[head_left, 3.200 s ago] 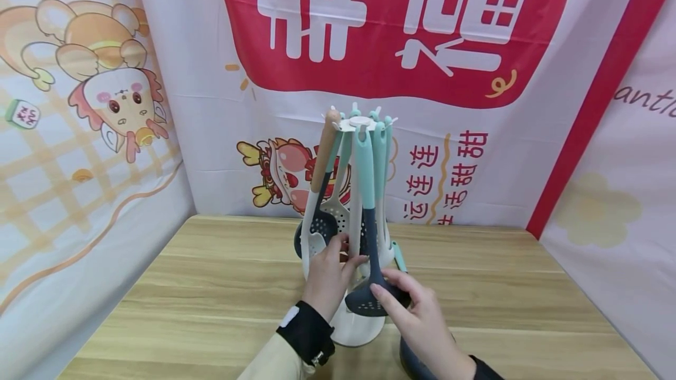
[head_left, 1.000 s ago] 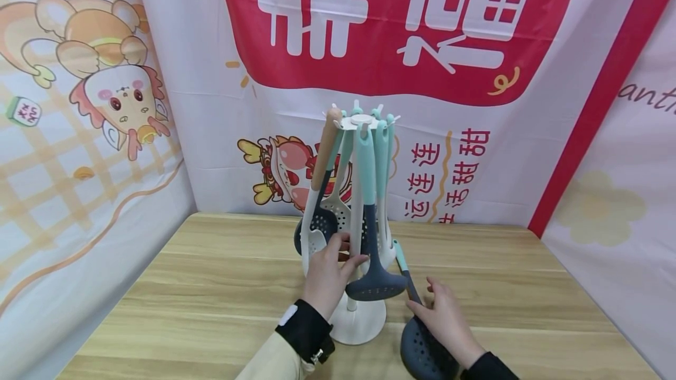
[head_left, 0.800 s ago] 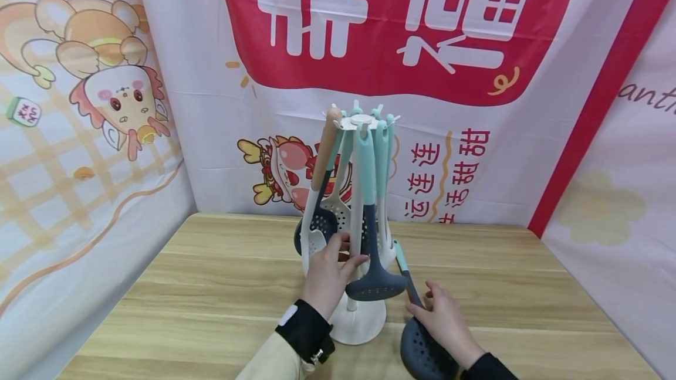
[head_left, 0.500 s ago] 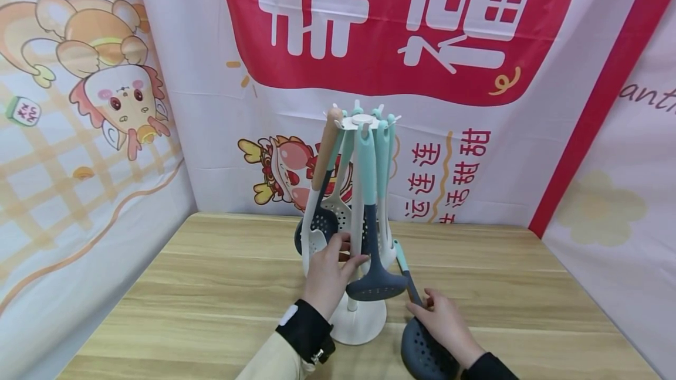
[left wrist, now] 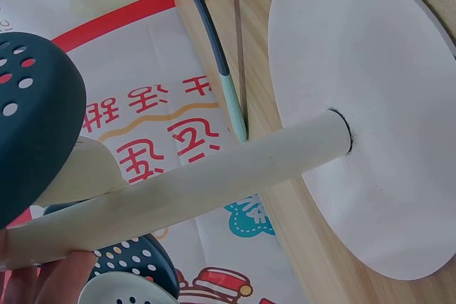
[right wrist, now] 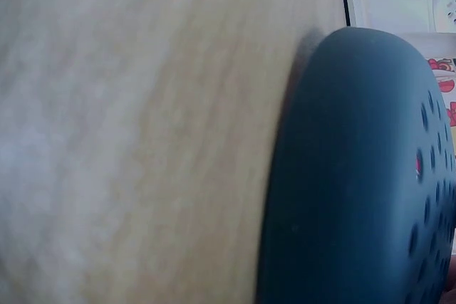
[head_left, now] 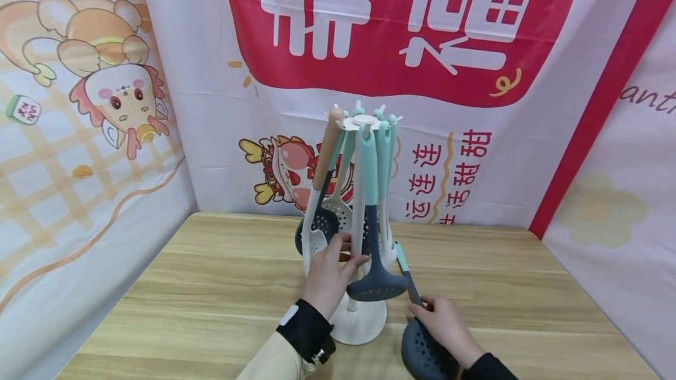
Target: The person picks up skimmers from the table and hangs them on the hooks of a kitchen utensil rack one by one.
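Observation:
My left hand [head_left: 324,279] grips the white pole [left wrist: 192,179] of an upright utensil stand, whose round base [head_left: 363,326] rests on the table. Several utensils with mint handles hang from its top [head_left: 363,122], along with one wooden-handled utensil [head_left: 328,145]. Closest to me hangs a dark perforated ladle [head_left: 376,285]. Right of the base lies a dark skimmer [head_left: 422,352] with a mint handle end [head_left: 401,255]. My right hand [head_left: 446,328] pinches its dark shaft just above the bowl. That pinch shows again at the top of the left wrist view; the skimmer bowl [right wrist: 342,176] fills the right wrist view's right side.
The wooden table [head_left: 211,292] meets a printed cloth backdrop [head_left: 211,133] behind the stand. Cloth walls also close in the left [head_left: 95,239] and right [head_left: 597,274] sides.
My right hand has left the hanging ladle's bowl and come down to the skimmer on the table, its fingers lowering onto the shaft. The left hand keeps its place on the pole.

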A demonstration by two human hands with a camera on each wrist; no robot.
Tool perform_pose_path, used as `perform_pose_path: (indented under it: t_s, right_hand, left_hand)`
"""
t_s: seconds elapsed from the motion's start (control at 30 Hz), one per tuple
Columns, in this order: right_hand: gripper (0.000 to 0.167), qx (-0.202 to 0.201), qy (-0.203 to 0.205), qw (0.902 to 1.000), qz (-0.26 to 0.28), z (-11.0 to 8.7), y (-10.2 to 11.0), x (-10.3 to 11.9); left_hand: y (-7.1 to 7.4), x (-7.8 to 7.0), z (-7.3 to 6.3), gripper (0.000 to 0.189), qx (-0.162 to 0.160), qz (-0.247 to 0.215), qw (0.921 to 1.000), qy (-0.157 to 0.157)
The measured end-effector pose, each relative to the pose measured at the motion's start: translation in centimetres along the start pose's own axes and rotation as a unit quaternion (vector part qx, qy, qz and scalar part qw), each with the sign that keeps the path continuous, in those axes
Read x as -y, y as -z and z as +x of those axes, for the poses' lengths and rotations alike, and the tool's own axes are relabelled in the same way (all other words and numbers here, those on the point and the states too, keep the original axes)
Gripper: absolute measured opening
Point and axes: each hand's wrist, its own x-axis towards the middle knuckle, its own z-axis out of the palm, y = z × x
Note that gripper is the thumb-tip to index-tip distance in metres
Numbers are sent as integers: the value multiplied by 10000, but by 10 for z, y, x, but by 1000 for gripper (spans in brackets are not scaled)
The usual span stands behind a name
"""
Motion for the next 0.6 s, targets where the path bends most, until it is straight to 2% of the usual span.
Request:
perform_pose_path:
  t_s: [0.23, 0.6]
  right_hand:
    - [35, 10, -63, 9998, 206, 1, -2, -2]
    - [38, -133, -92, 9989, 432, 0, -1, -2]
  left_hand:
    - [-1, 1, 0, 38, 5, 9, 10000, 3]
    - [-1, 1, 1, 40, 55, 8, 10000, 6]
